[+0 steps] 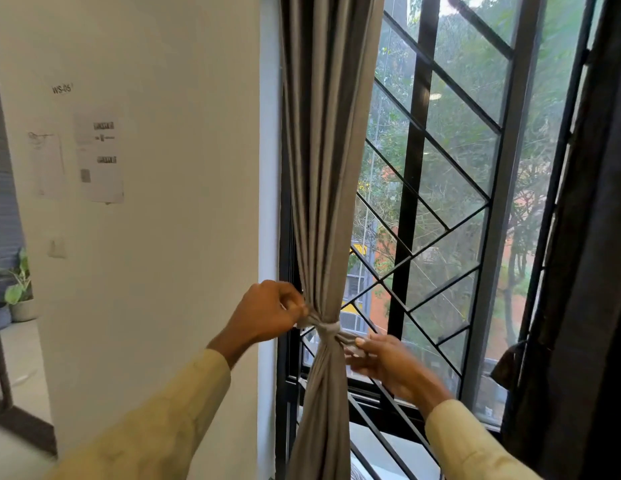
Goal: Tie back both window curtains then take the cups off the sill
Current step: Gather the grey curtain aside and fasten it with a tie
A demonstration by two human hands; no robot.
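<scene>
The grey left curtain (323, 168) hangs gathered at the window's left side, cinched at waist height by a pale tie-back band (328, 328). My left hand (267, 311) pinches the band's left end against the curtain. On the other side my right hand (382, 358) grips the band's right end and holds it out to the right. The dark right curtain (579, 271) hangs bunched at the frame's right edge with a knot of fabric low on it. No cups are in view.
A black window grille (440, 209) with diagonal bars fills the opening, with trees and buildings outside. The white sill (392, 445) shows low behind the curtain. A white wall (163, 237) with papers stands left, potted plants (19, 292) beyond.
</scene>
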